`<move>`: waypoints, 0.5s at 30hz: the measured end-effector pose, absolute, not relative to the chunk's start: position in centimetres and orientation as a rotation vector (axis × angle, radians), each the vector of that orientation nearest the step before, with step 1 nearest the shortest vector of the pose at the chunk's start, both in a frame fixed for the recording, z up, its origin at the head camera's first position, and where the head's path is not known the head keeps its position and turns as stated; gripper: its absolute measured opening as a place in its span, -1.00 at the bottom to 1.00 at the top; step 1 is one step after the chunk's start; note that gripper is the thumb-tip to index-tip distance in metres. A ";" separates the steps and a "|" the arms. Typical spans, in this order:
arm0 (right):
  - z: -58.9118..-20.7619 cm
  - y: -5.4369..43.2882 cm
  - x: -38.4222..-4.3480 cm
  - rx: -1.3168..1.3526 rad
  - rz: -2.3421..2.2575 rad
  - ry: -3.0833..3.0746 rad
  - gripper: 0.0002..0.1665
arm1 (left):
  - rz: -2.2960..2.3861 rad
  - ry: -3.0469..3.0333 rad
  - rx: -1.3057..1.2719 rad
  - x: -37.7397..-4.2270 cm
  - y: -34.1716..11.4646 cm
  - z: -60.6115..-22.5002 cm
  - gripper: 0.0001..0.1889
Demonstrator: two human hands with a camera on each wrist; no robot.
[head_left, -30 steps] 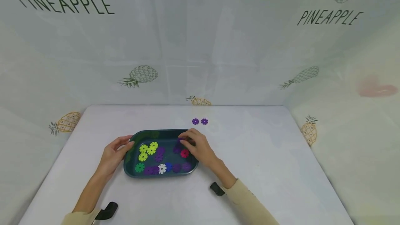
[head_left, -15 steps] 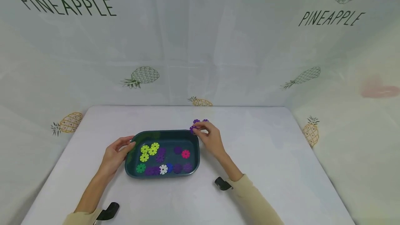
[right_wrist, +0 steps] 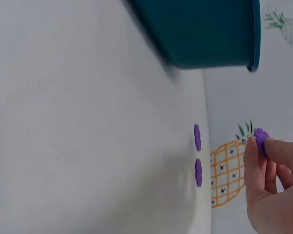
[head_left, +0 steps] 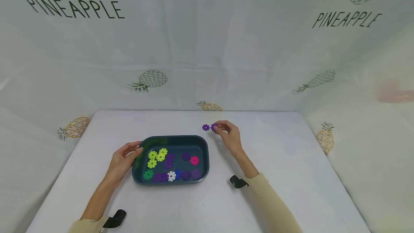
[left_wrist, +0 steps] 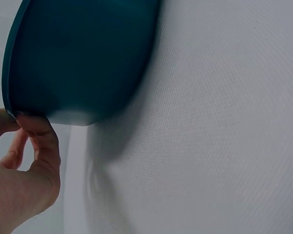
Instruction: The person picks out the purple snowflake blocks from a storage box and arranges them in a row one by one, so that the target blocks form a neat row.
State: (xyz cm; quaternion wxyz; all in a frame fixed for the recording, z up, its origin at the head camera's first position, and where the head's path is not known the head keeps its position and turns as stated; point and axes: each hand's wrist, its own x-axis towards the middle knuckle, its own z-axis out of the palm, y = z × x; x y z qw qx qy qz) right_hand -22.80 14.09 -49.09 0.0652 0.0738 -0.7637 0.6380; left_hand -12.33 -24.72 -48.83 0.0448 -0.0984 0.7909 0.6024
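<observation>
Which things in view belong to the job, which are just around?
Likely the job:
tray, gripped by left hand
held disc, pinched by right hand
two loose discs, purple
tray discs, mixed colours

Likely just around:
table
pineapple cloth
black wrist gear

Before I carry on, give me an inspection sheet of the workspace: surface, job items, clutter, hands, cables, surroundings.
Surface: white table, with two loose purple pieces lying flat beyond the tray.
Job items: the tray holds four yellow pieces, one green piece, one white piece, one blue piece, one red piece and several dark purple ones, some too crowded to count.
Clutter: nothing seen.
Left hand: grips the tray's left end.
Right hand: pinches a purple piece off the table.
Cables: nothing seen.
Surroundings: pale backdrop printed with pineapples and the word PINEAPPLE.
</observation>
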 end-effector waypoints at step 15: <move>-50.0 16.0 -24.7 -0.023 1.688 -2.449 -0.78 | 1.837 2.418 -0.313 -12.4 -24.7 -48.7 -0.41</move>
